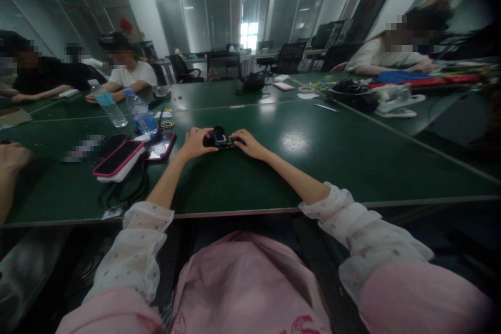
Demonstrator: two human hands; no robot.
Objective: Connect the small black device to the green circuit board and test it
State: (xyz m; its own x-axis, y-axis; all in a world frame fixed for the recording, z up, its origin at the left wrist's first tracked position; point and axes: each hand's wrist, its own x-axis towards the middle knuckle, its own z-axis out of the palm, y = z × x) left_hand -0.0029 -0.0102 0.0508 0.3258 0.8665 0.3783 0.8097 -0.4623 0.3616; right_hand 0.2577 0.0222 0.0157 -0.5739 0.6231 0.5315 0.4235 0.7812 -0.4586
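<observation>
A small dark device [220, 139] with a lit little screen and black parts rests on the green table. My left hand [196, 143] is closed round its left side, thumb below and fingers above. On the other side, my right hand [248, 144] has its fingers bent onto the device's right end. The device's finer details are too small to make out, and its left part is covered by my left fingers.
Left of my arms lie a pink-edged phone [119, 158], another phone [161, 146] and black cables, with two bottles [144, 117] behind. Farther off are a pen [326, 108], a black pouch [253, 81] and tangled cables [349, 88]. Several people sit around; one person's hand [14, 158] is at far left.
</observation>
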